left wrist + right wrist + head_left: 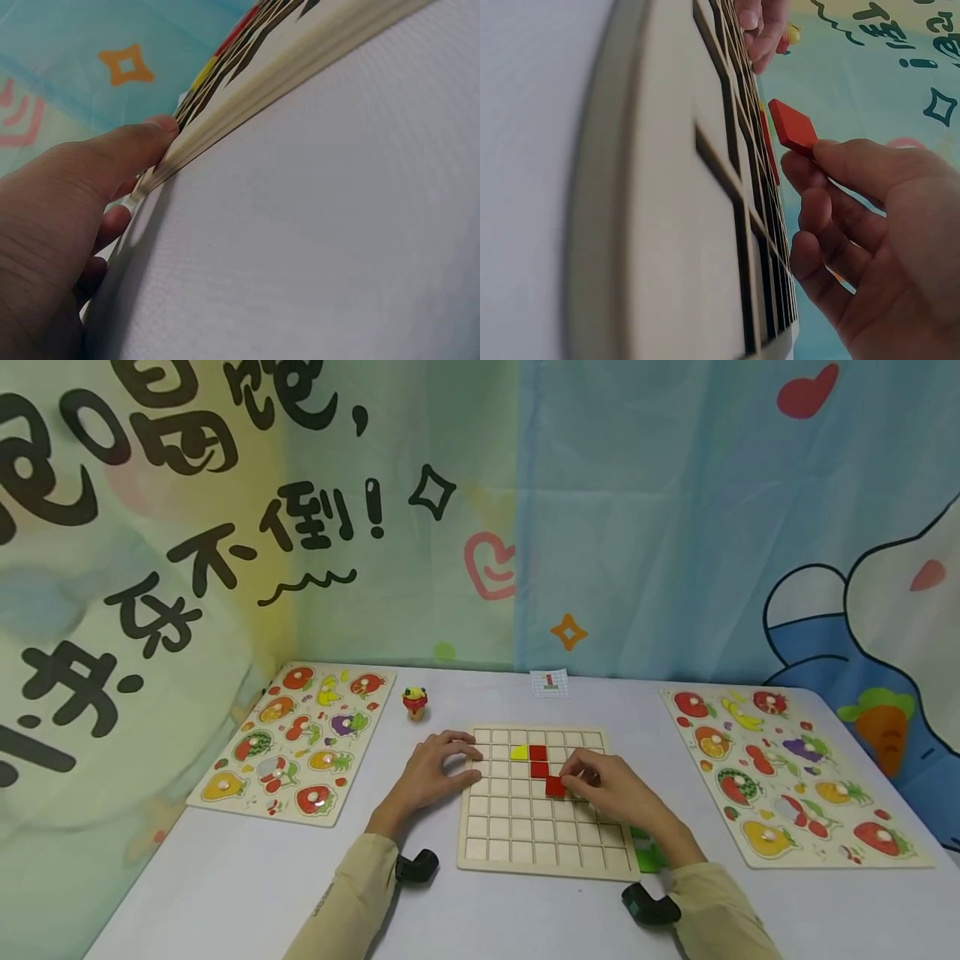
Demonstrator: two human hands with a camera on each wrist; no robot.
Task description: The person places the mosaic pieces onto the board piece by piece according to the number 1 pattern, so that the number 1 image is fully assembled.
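The person's right hand [613, 787] pinches one red square tile [555, 787] between the thumb and the index finger; its other fingers are bent loosely. In the right wrist view this tile is tilted and stays apart from the surface under it. It is above the wooden grid board [498, 829], which lies flat on the white table [225, 885], in the middle of the scene.

The left hand [433, 768] is at the left edge of the board, in its far half. The hand is relaxed and half spread, the thumb touches the rim, and it does not have hold of any tile.

On the board, two red tiles [538, 761] lie one behind the other, and a yellow piece [519, 752] lies just left of the far one. The held tile is to the right and nearer than these two. Green pieces [650, 859] are at the right side of the board, partly behind the right forearm.

At the far edge of the table there is a small printed card [549, 683], and to the left of it a small toy figure [415, 702]. One fruit puzzle board [258, 795] lies at the left, another fruit puzzle board [757, 852] at the right. A printed curtain [637, 527] hangs behind.
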